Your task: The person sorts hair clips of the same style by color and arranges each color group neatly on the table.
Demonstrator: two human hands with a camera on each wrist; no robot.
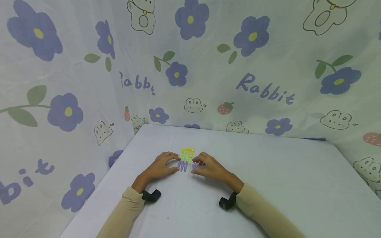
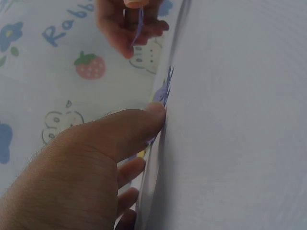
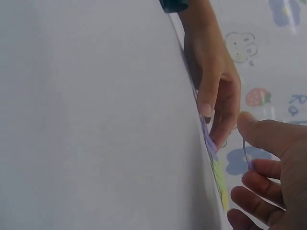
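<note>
Small hair clips lie in rows on the white table: yellow clips (image 1: pixel 188 151) at the back, green clips (image 1: pixel 186 158) in the middle, purple clips (image 1: pixel 184 166) in front. My left hand (image 1: pixel 160 166) is at the left end of the purple row, thumb and forefinger at the two ends of the outermost clip. In the right wrist view those fingertips close on its purple edge. My right hand (image 1: pixel 210 167) pinches another purple hair clip (image 3: pixel 244 149) lengthwise between thumb and forefinger, just right of the rows; its other fingers are loosely bent.
The white tabletop (image 1: pixel 282 185) spreads around the clips. Behind and to the left hangs a patterned cloth (image 1: pixel 208 66) with flowers and rabbits. A dark wrist camera (image 1: pixel 151 196) is on the left wrist, and another dark camera (image 1: pixel 228 201) on the right.
</note>
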